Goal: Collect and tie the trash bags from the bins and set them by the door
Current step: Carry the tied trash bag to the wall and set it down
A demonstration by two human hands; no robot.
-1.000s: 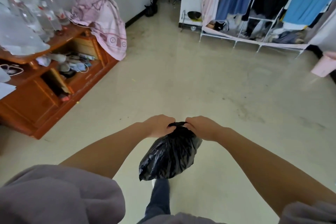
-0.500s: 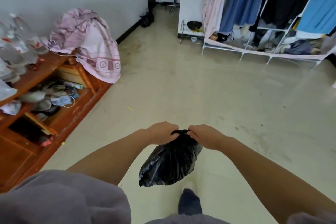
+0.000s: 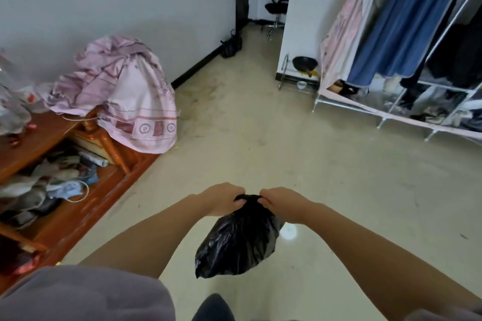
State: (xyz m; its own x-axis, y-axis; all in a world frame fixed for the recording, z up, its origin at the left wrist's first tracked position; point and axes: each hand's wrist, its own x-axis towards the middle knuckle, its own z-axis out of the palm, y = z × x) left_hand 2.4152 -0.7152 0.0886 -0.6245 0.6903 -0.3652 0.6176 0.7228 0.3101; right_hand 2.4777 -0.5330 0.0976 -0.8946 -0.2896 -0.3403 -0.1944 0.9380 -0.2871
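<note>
Gripping crinkled glossy black trash bag [image 3: 238, 240], both hands

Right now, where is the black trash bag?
In the head view the trash bag hangs low in the middle, above the floor, its top gripped by the left hand and right hand; the wooden cabinet stands to its left.

A lived-in home, bedroom-like. Open clothes rack [image 3: 407, 41] hung with garments along the right wall; across the bare floor [image 3: 260, 143] from the rack, a low wooden shelf unit [image 3: 86, 190] cluttered with odds and ends, pink bedsheet [image 3: 122, 91] heaped on its far end.
</note>
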